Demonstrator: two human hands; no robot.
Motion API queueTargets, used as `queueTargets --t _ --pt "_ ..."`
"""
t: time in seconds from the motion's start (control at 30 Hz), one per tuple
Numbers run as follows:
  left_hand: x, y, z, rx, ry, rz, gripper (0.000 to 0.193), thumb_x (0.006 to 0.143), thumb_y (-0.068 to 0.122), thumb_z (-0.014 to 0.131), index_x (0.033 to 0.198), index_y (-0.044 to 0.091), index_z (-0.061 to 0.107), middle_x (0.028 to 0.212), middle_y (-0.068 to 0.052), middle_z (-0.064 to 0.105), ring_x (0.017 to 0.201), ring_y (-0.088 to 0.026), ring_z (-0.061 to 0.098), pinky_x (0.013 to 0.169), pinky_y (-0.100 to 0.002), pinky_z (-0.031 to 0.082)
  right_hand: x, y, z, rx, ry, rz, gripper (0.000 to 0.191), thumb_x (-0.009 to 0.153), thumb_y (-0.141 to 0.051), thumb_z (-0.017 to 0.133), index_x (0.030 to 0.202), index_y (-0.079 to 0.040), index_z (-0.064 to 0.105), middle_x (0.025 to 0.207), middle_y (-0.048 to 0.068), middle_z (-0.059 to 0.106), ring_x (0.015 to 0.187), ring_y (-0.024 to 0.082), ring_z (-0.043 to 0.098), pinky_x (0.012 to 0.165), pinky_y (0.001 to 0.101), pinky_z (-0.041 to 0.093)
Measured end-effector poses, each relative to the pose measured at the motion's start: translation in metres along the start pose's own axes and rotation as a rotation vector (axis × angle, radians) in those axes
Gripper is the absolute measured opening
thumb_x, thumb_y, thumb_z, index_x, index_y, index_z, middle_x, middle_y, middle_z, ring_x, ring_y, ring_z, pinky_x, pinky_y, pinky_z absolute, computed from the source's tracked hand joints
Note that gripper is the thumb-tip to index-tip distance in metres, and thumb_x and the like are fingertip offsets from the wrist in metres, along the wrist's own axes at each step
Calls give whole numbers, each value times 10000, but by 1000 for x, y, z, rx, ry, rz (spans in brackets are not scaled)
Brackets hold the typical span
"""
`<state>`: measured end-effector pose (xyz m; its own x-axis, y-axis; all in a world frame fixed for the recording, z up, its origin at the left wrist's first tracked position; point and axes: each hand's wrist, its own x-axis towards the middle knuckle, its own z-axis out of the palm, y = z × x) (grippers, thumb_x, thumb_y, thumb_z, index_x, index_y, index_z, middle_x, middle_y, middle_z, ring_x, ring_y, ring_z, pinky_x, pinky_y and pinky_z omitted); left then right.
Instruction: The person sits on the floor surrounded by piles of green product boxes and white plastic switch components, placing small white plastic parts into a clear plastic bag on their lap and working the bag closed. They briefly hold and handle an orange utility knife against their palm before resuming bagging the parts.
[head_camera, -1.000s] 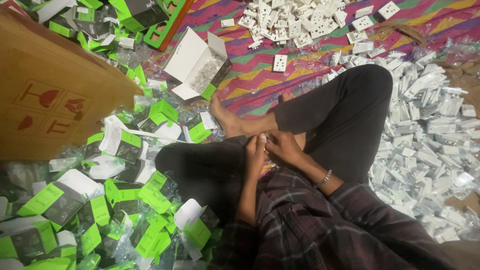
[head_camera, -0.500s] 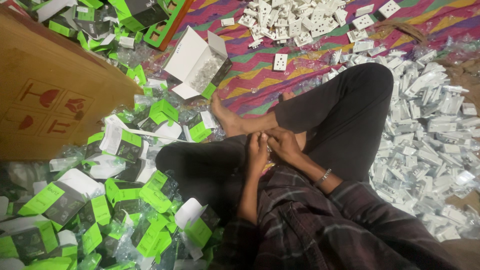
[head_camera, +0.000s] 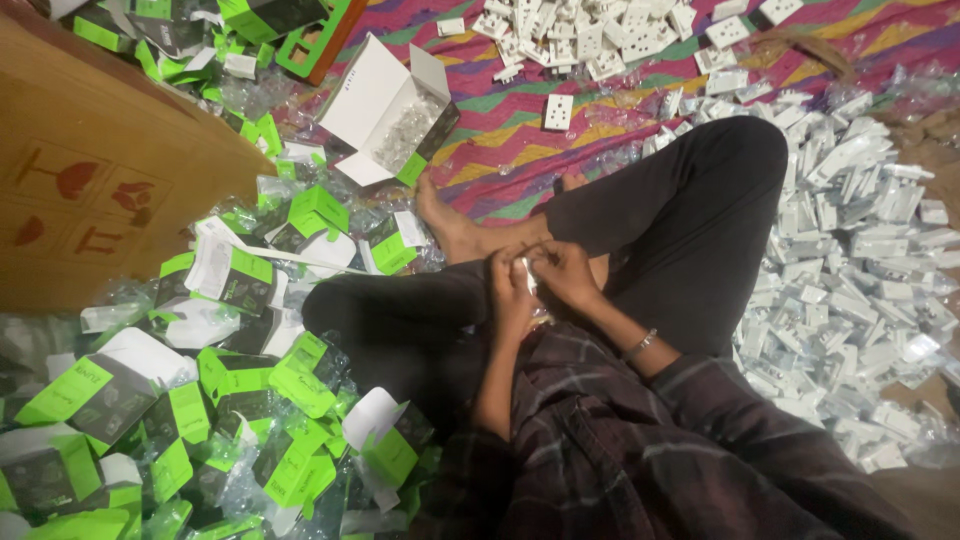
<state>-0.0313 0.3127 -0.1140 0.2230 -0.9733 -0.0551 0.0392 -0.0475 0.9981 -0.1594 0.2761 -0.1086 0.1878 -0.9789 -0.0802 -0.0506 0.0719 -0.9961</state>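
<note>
I sit cross-legged on the floor in black trousers. My left hand (head_camera: 510, 293) and my right hand (head_camera: 566, 272) meet over my lap, just in front of my bare foot (head_camera: 455, 225). Both pinch one small white piece (head_camera: 526, 273) between the fingertips; most of it is hidden by the fingers and I cannot tell what kind of part it is. A thin bracelet sits on my right wrist (head_camera: 640, 345).
Green-and-white small boxes (head_camera: 240, 400) lie heaped at the left with clear plastic bags. An open white carton (head_camera: 385, 110) stands ahead. A brown cardboard box (head_camera: 90, 190) fills the far left. White socket plates (head_camera: 860, 250) are piled at the right and on the striped mat (head_camera: 520, 150).
Both hands stay together at the same spot over the lap; only the fingers shift slightly on the small white piece.
</note>
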Motion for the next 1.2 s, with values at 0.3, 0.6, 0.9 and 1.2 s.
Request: queueTargets --t 0.3,0.6,0.9,1.2 --pt "0 -16 -14 -83 -208 -53 441 964 90 660 1361 -56 539 1229 -112 659 1124 -180 639 972 -306 522 -5 -12 2 -247 123 -141 190 920 -112 678 1045 20 732 997 192 738 949 325 720 862 407 553" --pt "-1 -6 -1 231 -199 46 448 1046 234 516 1370 -66 594 1271 -131 688 1150 -195 655 977 -329 506 -6 -28 1 -328 270 -106 155 979 -77 600 1027 26 704 988 208 727 903 340 711 796 413 548" --pt "6 -7 -15 -380 -178 -365 474 1022 267 506 1402 -15 511 1238 -80 639 1060 -197 636 887 -342 543 -1 -18 -3 -206 170 -107 162 966 -68 598 1058 27 691 897 204 731 825 271 730 739 389 555" --pt "1 -34 -24 -569 -144 -428 418 992 119 595 1378 -39 560 1229 -128 664 1012 -206 677 879 -346 582 -4 -6 -1 -205 92 -211 199 968 68 538 1134 18 637 1083 159 693 1026 270 694 925 360 543"
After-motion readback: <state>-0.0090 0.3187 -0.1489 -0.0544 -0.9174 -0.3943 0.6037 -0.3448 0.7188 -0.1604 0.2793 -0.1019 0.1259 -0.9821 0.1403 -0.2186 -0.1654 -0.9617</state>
